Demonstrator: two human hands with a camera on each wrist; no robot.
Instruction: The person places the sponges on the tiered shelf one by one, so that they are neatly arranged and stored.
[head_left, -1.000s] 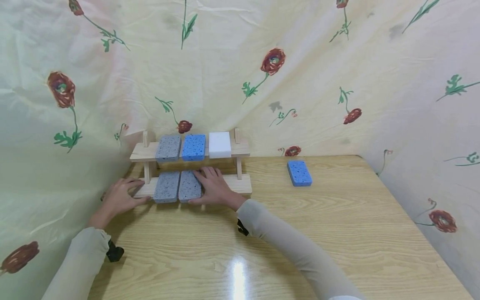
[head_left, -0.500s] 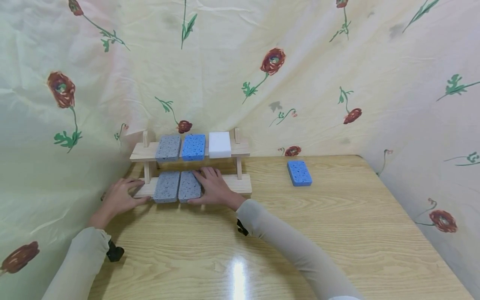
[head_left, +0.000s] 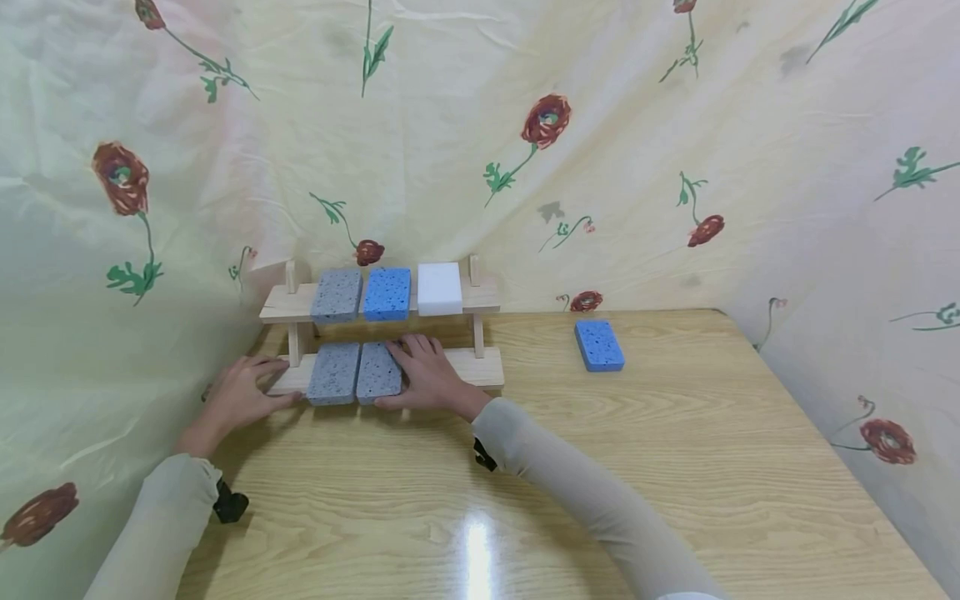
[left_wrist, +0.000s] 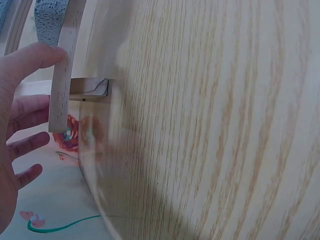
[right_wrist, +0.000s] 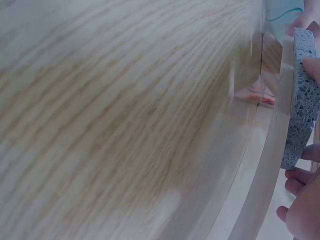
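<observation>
A two-tier wooden shelf [head_left: 480, 365] stands at the left back of the table. My left hand [head_left: 238, 395] grips the left end of its lower board, thumb [left_wrist: 37, 59] at the front edge and fingers behind. On that board two grey speckled sponges lie side by side. My right hand [head_left: 429, 375] holds the right-hand grey sponge [head_left: 378, 377] between thumb and fingers, and the left-hand grey sponge [head_left: 333, 375] is close beside it. The upper tier carries another grey sponge [head_left: 337, 293], a blue sponge [head_left: 387, 292] and a white sponge [head_left: 439, 288].
A second blue sponge [head_left: 599, 346] lies on the wooden table [head_left: 675, 450], right of the shelf. Flowered cloth [head_left: 450, 150] hangs behind the table and along both sides. Shelf uprights [head_left: 478, 335] rise near both ends of the boards.
</observation>
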